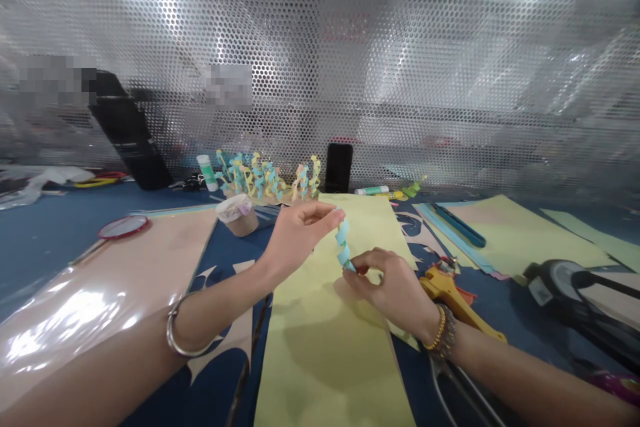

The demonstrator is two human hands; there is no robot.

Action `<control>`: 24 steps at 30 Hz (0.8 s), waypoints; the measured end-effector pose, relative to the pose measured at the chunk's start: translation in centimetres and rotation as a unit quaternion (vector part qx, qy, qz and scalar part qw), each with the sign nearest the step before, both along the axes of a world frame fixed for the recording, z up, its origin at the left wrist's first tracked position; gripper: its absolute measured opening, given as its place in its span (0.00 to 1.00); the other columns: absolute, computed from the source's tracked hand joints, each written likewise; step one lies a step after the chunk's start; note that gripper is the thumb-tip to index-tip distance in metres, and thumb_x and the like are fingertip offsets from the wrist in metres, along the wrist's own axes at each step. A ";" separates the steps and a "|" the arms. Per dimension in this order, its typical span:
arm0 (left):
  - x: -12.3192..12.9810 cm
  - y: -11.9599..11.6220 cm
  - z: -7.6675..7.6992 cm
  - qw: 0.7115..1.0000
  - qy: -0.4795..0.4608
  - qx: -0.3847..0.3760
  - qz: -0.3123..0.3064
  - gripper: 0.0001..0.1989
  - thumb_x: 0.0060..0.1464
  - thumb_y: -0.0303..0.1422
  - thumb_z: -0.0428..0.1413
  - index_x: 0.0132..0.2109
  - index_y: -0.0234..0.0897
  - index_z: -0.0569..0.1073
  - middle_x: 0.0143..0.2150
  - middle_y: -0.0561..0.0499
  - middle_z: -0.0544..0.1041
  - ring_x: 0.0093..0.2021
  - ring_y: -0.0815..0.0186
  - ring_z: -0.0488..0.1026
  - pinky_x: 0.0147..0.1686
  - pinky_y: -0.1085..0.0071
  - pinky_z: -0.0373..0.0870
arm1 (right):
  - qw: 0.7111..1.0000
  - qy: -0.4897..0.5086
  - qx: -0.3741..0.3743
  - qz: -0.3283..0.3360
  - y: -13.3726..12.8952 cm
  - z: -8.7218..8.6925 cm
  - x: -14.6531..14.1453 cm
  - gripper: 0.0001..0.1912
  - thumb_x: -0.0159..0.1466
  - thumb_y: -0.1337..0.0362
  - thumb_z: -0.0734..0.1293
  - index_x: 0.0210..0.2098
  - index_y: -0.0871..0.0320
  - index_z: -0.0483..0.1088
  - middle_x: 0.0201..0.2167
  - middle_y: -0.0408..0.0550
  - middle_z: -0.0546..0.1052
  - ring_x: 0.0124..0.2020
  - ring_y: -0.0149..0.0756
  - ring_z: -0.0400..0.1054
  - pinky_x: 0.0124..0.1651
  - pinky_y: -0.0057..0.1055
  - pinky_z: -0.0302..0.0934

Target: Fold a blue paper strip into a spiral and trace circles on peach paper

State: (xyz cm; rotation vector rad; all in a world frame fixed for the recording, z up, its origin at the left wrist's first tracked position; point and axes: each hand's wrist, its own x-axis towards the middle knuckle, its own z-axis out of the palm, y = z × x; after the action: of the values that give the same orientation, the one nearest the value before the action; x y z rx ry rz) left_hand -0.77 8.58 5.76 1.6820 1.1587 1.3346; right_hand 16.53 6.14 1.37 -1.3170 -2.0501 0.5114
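Note:
A curled strip of pale blue paper hangs in a spiral between my two hands. My left hand pinches its top end between thumb and fingertips. My right hand grips the lower end with its fingers bent. Both hands are held just above a sheet of pale yellow paper lying lengthwise on the blue table mat. Behind them, a cluster of finished blue and yellow paper spirals stands in a small cup.
A pink laminated sheet lies to the left, with a red-rimmed hand mirror beyond it. Yellow-handled scissors sit by my right wrist. A phone, glue sticks, paper sheets and a black tape dispenser surround the work. A perforated metal screen stands behind.

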 end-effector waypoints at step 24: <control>0.6 -0.2 -1.5 0.993 0.065 -0.022 -0.094 0.11 0.48 0.39 0.59 0.28 0.34 0.73 0.28 0.53 0.75 0.32 0.66 0.72 0.33 0.73 0.69 | 0.989 0.136 -0.039 0.034 0.5 1.0 0.2 0.11 0.60 0.58 0.64 0.28 0.58 0.74 0.27 0.44 0.77 0.31 0.33 0.69 0.37 0.29 0.61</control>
State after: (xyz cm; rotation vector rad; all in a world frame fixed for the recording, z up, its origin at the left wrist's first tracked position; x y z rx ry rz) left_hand -0.20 8.40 4.22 1.8204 1.0641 1.0906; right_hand 16.71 6.60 2.37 -1.1526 -1.8689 0.7655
